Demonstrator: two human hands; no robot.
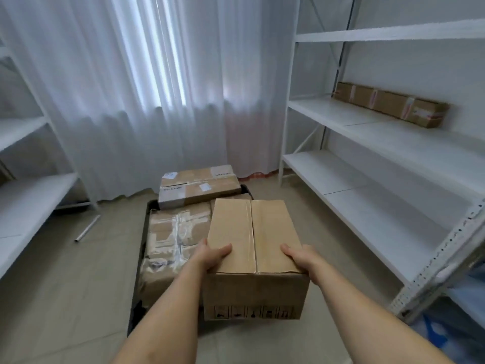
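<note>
Head view: both hands grip a taped cardboard box (253, 248) at its near top corners, the left hand (210, 257) and right hand (301, 258) each with the thumb on top and fingers down the side. The box is over a black cart (136, 292), beside a wrapped parcel (170, 237); a white rack (367, 164) stands to the right.

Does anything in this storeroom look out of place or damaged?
A metal tube lies loose on the floor beside the left shelving, attached to nothing. The taped box left of the held carton is swathed in crinkled tape and looks battered. The left hand and right hand grip the carton evenly.
</note>
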